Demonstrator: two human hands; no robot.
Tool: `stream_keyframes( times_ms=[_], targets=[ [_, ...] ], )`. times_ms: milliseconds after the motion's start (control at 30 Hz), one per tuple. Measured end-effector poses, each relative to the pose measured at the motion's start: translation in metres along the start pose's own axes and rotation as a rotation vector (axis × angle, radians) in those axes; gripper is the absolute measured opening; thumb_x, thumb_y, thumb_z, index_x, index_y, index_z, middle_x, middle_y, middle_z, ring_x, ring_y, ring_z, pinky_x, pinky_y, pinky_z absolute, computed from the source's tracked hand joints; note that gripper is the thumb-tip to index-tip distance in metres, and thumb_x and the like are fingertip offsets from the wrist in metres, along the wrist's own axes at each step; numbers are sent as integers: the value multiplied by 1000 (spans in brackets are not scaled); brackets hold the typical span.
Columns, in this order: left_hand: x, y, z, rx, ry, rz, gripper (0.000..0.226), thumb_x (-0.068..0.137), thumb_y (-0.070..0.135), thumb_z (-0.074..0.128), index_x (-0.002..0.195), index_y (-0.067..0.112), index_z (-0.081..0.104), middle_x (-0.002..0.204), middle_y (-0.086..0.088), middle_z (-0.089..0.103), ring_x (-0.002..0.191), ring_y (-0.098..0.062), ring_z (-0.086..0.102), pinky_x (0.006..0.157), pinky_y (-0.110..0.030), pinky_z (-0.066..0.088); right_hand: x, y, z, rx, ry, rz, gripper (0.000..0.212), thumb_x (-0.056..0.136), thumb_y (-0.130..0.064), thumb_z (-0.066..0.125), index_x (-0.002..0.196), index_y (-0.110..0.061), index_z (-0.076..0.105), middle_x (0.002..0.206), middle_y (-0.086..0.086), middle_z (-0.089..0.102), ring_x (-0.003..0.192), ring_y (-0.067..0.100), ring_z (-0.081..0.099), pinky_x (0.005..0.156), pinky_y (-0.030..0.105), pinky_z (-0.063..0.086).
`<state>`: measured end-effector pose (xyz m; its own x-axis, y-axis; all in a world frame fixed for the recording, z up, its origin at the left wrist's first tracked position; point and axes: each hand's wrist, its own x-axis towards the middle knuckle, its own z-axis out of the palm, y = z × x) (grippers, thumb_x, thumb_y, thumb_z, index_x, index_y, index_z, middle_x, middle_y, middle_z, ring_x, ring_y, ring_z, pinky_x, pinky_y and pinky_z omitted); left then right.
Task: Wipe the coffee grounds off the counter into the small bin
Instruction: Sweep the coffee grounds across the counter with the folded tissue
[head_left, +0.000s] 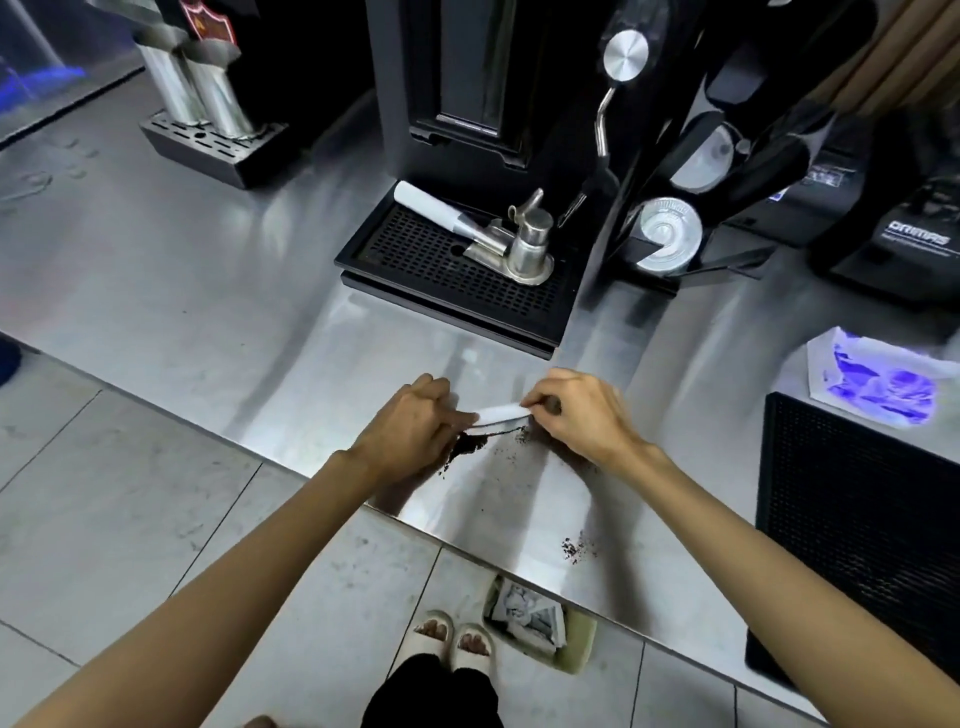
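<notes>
A white folded paper tissue (500, 413) is stretched between my two hands on the steel counter (208, 312). My left hand (410, 431) grips its left end and my right hand (582, 415) pinches its right end. A dark heap of coffee grounds (467, 446) lies just below the tissue by my left hand, with scattered specks to its right. A second small patch of grounds (574, 548) lies near the counter's front edge. On the floor under that edge stands the small pale bin (576, 649), holding crumpled paper.
A black espresso machine with a drip tray (447, 291) and a portafilter (483, 234) stands behind my hands. A black mesh box (857, 519) sits at the right, a white wrapper (878, 384) behind it, grinders (909, 234) at the back right. My slippered feet (452, 639) stand beside the bin.
</notes>
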<state>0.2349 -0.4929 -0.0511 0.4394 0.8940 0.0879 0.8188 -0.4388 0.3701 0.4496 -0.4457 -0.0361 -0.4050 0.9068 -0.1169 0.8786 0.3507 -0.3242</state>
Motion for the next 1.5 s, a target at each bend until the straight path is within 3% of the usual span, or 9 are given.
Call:
stream_keyframes(
  times_ms=[267,533,600,700,833,967,1100,1333,1500],
  targets=[
    [73,8,6,23,-32,-126,38,93,12,47,128,23,58,101,-12,57,103,-28,49,88,-31,38,25,30,-9,-40,140,191,21,89,-21,56,101,-29,72,110,-11,68,100,19,65,85,31,49],
    [82,15,16,138,-135,16,38,94,13,44,127,26,59,104,-8,57,106,-26,49,86,-34,34,11,32,-5,-38,74,290,23,89,-17,52,102,-24,69,108,0,64,94,28,65,82,34,50],
    [72,10,11,142,-112,138,35,84,5,58,111,22,71,87,-9,61,91,-31,57,75,-38,40,-9,20,2,-33,57,290,24,90,-18,50,106,-22,67,110,1,62,92,29,66,80,35,50],
    [53,0,8,206,-124,294,33,59,4,78,85,25,79,64,0,57,63,-23,60,53,-28,43,-40,0,17,-22,65,278,26,92,-21,47,110,-22,65,115,0,61,94,31,67,80,36,51],
    [35,-1,3,174,-162,363,31,61,12,68,85,28,79,59,6,52,56,-16,57,54,-20,30,-58,-12,21,33,58,329,26,90,-22,49,107,-28,67,116,-9,63,101,21,66,82,30,49],
    [56,10,1,59,-140,343,33,75,9,61,102,24,75,67,-2,51,69,-25,56,59,-27,35,-54,8,0,123,172,502,20,87,-24,55,98,-31,71,105,-8,66,100,19,63,79,27,45],
    [98,36,8,-18,-167,232,39,92,9,49,126,26,60,86,-7,50,92,-25,49,78,-33,38,-40,44,-18,148,259,609,17,86,-26,59,92,-31,73,102,-7,69,98,22,64,76,26,45],
    [151,62,34,112,-94,213,39,95,15,45,130,29,55,107,-4,59,109,-22,49,87,-30,33,-20,89,-27,124,302,707,25,85,-16,54,93,-29,74,110,-4,69,99,25,64,78,28,47],
    [157,67,43,239,-174,256,38,96,19,42,131,31,54,110,-1,59,110,-20,47,87,-30,30,-28,96,-15,56,266,666,24,87,-17,53,98,-27,71,108,2,66,95,31,65,78,33,49]
  ],
)
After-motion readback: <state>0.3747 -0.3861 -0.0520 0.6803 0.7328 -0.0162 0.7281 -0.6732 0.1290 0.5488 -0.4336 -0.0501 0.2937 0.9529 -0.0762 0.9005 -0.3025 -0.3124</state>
